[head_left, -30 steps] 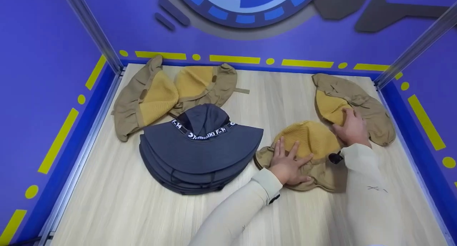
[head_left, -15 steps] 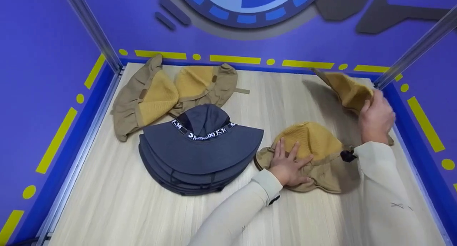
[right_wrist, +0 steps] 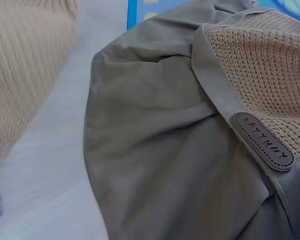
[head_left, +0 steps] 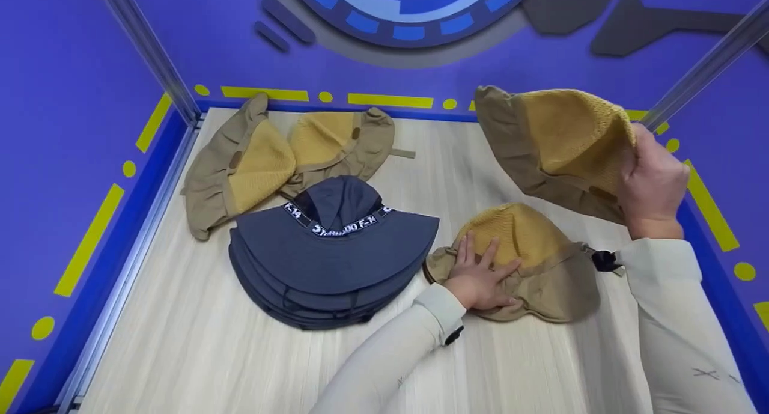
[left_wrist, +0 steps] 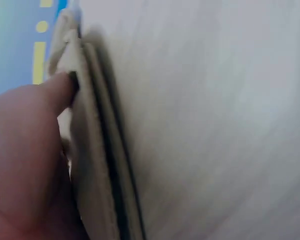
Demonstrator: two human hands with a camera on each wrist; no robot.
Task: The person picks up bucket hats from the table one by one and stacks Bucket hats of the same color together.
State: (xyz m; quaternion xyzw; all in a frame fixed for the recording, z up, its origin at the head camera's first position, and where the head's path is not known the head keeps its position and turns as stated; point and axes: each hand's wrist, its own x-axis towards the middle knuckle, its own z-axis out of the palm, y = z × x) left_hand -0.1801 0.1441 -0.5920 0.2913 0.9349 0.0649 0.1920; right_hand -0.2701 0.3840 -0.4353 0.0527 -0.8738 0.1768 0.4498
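Note:
My right hand (head_left: pixel 655 182) grips a tan sun hat (head_left: pixel 571 131) by its mustard knit crown and holds it up above the table's right side. In the right wrist view the raised hat's khaki brim (right_wrist: pixel 150 125) and its leather label (right_wrist: pixel 263 141) show close up. My left hand (head_left: pixel 483 279) lies with spread fingers on another tan hat (head_left: pixel 522 234), which rests on the table at the front right. Seen from the left wrist, layered brim edges (left_wrist: pixel 107 135) stand beside the left hand (left_wrist: pixel 25 150).
A stack of dark grey wide-brimmed hats (head_left: pixel 339 258) sits left of centre on the wooden table (head_left: pixel 198 354). Behind it lie two more tan hats, one at the left (head_left: pixel 234 167) and one beside it (head_left: pixel 342 143). Blue panels (head_left: pixel 66 131) wall the table in.
My right hand has taken hold of the far-right hat, lifted it off the table and turned it so its crown faces right. The left hand stays on the front hat.

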